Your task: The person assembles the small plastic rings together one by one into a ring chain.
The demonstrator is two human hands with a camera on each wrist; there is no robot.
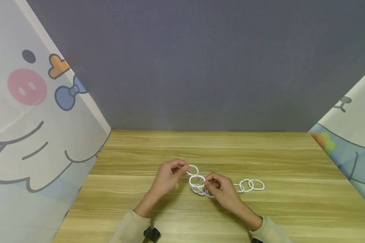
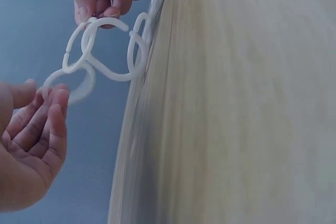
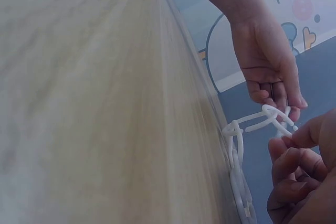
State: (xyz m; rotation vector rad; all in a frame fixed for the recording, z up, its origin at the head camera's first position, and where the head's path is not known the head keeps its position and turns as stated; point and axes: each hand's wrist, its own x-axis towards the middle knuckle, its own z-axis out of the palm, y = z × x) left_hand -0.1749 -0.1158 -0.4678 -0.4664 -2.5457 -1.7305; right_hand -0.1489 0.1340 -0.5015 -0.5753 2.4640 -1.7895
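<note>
A chain of white plastic C-shaped links (image 1: pixel 247 185) lies along the wooden table, its right end past my right hand. My left hand (image 1: pixel 167 177) pinches the link at the chain's left end (image 1: pixel 193 169) between thumb and fingers. Beside it, my right hand (image 1: pixel 223 190) pinches the neighbouring link (image 1: pixel 197 181) by its right edge. In the left wrist view both pinched links are raised off the table, and the left-hand link (image 2: pixel 79 90) touches or hooks its neighbour. Part of the chain is hidden behind my right hand.
The wooden table (image 1: pixel 140 148) meets a grey panel (image 1: pixel 200 67) at its back edge. Panels with cartoon animals, one at the left (image 1: pixel 48 135) and one at the right (image 1: pixel 353 148), stand along the sides.
</note>
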